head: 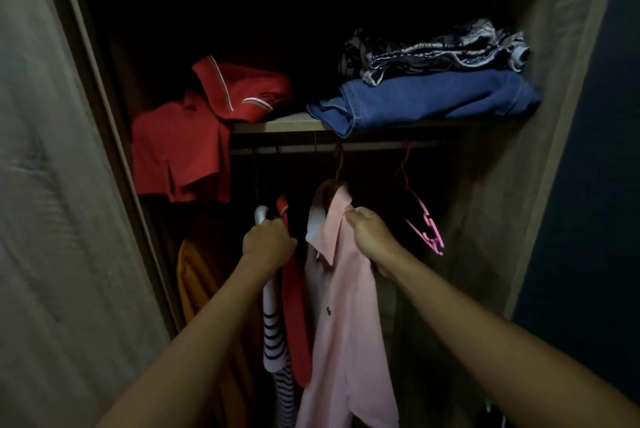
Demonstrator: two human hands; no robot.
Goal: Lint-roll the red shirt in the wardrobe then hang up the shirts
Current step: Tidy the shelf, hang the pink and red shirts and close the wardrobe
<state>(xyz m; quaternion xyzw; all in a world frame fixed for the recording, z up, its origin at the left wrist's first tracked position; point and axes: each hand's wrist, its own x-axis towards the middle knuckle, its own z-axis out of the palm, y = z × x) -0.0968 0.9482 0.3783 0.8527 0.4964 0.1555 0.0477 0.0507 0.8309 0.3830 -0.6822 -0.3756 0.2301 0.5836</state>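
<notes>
A red shirt (pixel 180 150) droops off the far-left shelf (pixel 277 126). The left grip (pixel 268 242) curls round a white thing (pixel 261 216) beside a hanging red shirt (pixel 294 306). The right grip (pixel 372 237) pinches the pink shirt (pixel 346 306). The cloth looks soft and light, so hold it near the collar.

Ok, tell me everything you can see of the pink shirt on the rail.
The pink shirt is pale pink, thin woven-looking cloth, button-fronted, with a pointed collar and one dark button showing. It hangs on a hanger hooked over the rail, and its hem runs out of frame. The right hand grips its shoulder beside the collar. A red garment hangs just left of it. The left hand holds the striped top beyond that, not the pink shirt.
</notes>
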